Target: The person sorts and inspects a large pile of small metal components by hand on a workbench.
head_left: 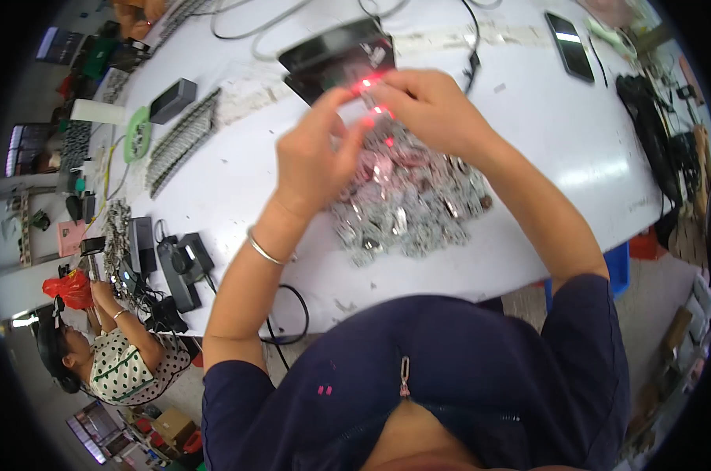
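Observation:
My left hand (314,153) and my right hand (430,106) are raised together above a heap of small silvery electronic parts (406,208) on the white table (528,133). Both pinch one small part (371,98) between thumb and fingers; red light glows on it and on my fingertips. A silver bangle (263,250) circles my left wrist. Just beyond my hands lies a dark flat device (336,56) with a cable.
A black phone (569,45) lies at the far right. A long rack of small parts (181,141), a black box (172,100) and black adapters (179,267) sit at the left. Another person (116,357) sits at the lower left. Black cables (646,118) pile at the right edge.

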Motion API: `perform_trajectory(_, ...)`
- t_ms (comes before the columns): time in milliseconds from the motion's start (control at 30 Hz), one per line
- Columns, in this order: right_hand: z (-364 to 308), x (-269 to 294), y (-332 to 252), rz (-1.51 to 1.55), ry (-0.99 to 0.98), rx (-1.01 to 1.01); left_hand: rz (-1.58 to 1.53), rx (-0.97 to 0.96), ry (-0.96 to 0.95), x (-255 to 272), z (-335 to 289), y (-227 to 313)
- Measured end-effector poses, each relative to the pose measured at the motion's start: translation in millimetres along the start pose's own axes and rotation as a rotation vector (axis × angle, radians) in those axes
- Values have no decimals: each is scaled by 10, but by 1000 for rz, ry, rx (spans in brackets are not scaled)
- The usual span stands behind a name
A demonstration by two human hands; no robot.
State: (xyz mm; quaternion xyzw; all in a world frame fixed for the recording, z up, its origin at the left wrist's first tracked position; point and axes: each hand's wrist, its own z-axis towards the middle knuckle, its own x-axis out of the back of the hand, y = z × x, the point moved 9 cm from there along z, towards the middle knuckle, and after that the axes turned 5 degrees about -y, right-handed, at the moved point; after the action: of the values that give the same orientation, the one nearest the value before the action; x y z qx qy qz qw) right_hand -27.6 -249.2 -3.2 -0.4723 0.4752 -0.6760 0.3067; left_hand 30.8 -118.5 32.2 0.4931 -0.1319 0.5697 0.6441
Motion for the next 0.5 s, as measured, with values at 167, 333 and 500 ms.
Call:
perform_trajectory(167, -34, -74, 74, 173, -6, -81, -64, -37, 63, -6, 21, -19)
perform_trajectory(333, -204, -61, -9, 67, 41, -115, 16, -161, 28, -16, -67, 174)
perform_trajectory(500, -545, -33, -129, -244, -54, 7, -248, 24, -155, -138, -154, 149)
